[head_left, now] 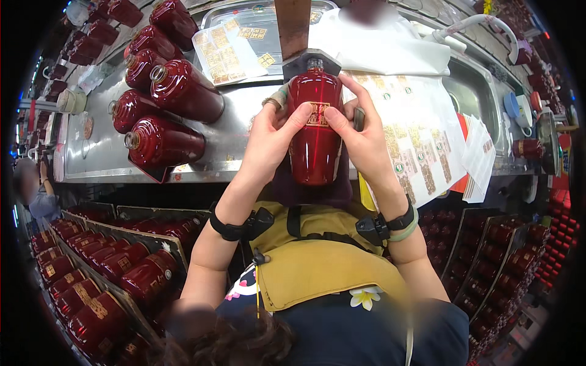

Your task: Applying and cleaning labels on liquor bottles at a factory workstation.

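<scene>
Here both hands (317,131) clasp a red bottle (315,146) beside label sheets (421,140).

The bottle (315,131) is glossy dark red with a gold square label (318,114). Sticker sheets (421,143) are white, patterned gold and green.

One dark red bottle (315,131) stands between two hands, the left hand (268,143) and the right hand (365,141), and it bears one gold label (317,114). Four red bottles (165,141) lie in a near cluster on the steel table (97,152), with more behind them, too crowded to count. Two sticker sheets (227,52) lie up top. Each wrist carries one black band (235,230).
</scene>
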{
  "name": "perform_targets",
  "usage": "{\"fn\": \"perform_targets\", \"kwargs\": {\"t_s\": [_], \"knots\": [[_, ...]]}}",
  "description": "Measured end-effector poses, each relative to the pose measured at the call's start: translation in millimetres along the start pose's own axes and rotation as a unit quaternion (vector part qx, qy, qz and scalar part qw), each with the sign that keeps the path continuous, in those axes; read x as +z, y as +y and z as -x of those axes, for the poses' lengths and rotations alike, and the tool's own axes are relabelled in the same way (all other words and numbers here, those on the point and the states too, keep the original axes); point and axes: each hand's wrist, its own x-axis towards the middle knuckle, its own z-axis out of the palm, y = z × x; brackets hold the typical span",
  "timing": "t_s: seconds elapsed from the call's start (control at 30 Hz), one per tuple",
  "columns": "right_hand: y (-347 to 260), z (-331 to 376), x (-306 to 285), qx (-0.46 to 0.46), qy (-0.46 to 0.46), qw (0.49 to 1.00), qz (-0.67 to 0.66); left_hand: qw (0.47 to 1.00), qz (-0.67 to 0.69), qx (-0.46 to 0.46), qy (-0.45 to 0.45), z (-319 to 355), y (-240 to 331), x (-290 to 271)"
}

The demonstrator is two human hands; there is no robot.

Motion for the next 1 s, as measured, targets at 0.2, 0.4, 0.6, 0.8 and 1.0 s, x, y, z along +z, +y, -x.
{"fn": "perform_targets", "kwargs": {"t_s": [0.2,0.4,0.6,0.8,1.0], "knots": [[0,-1,-5,-0.003,-0.014,1.000,0.019,1.000,0.026,-0.011,-0.002,2,-2,-2],[-23,15,-16,0.003,0.012,0.999,-0.044,0.998,0.058,-0.016,-0.018,3,2,-1],[-24,42,-9,-0.060,-0.013,0.998,0.015,1.000,0.011,0.003,-0.019,3,0,-3],[-21,48,-6,0.004,-0.037,0.996,0.084,1.000,0.018,0.008,-0.023,3,-3,-4],[-13,47,-1,-0.052,0.021,0.995,0.084,1.000,0.021,0.011,-0.020,5,-2,-3]]}}
